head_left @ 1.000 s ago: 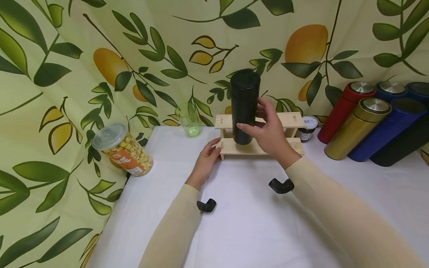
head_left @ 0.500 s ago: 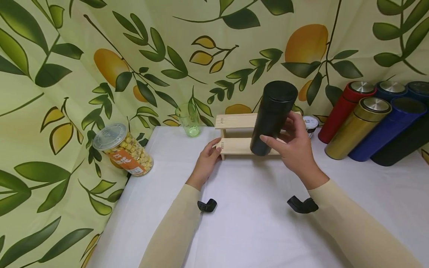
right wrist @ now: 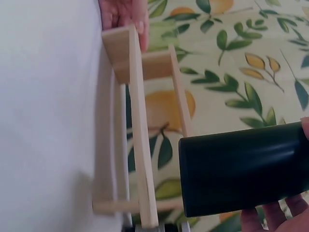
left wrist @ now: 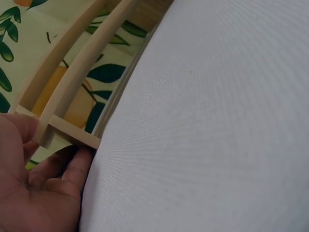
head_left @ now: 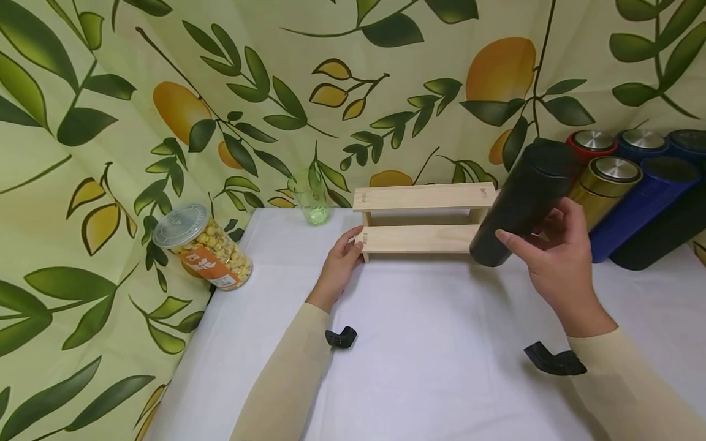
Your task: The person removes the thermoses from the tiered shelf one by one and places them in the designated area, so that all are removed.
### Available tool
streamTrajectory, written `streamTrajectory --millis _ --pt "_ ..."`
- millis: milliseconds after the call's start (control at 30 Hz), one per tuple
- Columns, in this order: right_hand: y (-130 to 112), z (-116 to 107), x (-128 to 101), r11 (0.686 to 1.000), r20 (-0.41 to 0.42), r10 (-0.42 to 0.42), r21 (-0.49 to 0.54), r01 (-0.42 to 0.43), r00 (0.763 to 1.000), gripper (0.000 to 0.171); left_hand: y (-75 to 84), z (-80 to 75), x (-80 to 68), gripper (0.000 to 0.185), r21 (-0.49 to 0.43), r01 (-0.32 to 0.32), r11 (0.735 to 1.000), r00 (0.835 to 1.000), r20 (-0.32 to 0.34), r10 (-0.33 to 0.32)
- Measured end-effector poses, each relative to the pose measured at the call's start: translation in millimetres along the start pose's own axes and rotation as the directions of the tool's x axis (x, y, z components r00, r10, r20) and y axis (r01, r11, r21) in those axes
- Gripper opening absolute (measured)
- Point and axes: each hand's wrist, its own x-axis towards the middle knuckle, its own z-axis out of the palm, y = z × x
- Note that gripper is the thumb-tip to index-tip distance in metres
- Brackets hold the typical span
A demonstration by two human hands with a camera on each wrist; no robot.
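My right hand (head_left: 564,272) grips a black vacuum flask (head_left: 518,208) around its side. Tilted, its top leaning right, the flask is raised above the table by the right end of a two-tier wooden rack (head_left: 419,237). In the right wrist view, the flask's bottom end (right wrist: 231,171) points toward the rack (right wrist: 137,121). My left hand (head_left: 333,269) holds the left end of the rack's lower tier. From the left wrist, the thumb and fingers of that hand (left wrist: 46,186) appear around the rack's end (left wrist: 72,133).
Several flasks stand at the right, including a gold one (head_left: 603,190), a blue one (head_left: 642,208) and a red one (head_left: 592,144) partly hidden. A green glass (head_left: 311,199) and a tub of popcorn (head_left: 206,248) stand at the left on the white tablecloth (head_left: 408,355). Patterned fabric hangs behind.
My right hand has carried the black flask from over the rack's middle to the right, past its right end, tilting it from upright. The left hand and rack stay in place.
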Motion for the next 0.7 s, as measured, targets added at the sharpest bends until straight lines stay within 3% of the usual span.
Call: streamTrajectory --millis 233,467,700 --pt "4 -32 -1 0.988 -0.128 0.095 -0.108 -0.11 0.987 0.087 0.2 -0.9 0.5 0.044 0.01 0.013 1.0 1.0 -0.003 -0.013" --pt "5 -62 -3 0.971 -0.266 0.089 -0.192 -0.144 0.96 0.078 0.3 -2.9 -0.9 0.045 0.013 0.013 1.0 1.0 0.012 -0.013" --pt "4 -84 0 0.93 -0.406 0.097 -0.287 -0.228 0.909 0.06 0.0 -4.7 -2.4 0.044 0.021 0.02 1.0 1.0 0.002 -0.02"
